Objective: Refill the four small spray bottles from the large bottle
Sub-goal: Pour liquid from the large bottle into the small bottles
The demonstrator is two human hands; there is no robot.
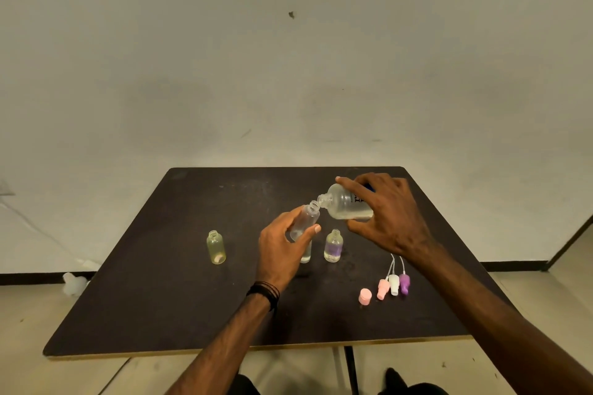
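My right hand (pixel 388 218) grips the large clear bottle (pixel 345 205), tipped on its side with its open neck pointing left. My left hand (pixel 282 247) holds a small clear bottle (pixel 308 218), tilted so its open mouth meets the large bottle's neck. Behind my left hand another small bottle (pixel 306 255) stands on the table, mostly hidden. A small bottle with a purple tint (pixel 333 245) stands open just right of it. A yellowish small bottle (pixel 216 247) stands open further left.
On the dark table (pixel 160 298), near the right front, lie a pink cap (pixel 365 296) and three spray heads with tubes: pink (pixel 382 289), white (pixel 394 284), purple (pixel 404 283). A white object (pixel 72 284) lies on the floor at the left.
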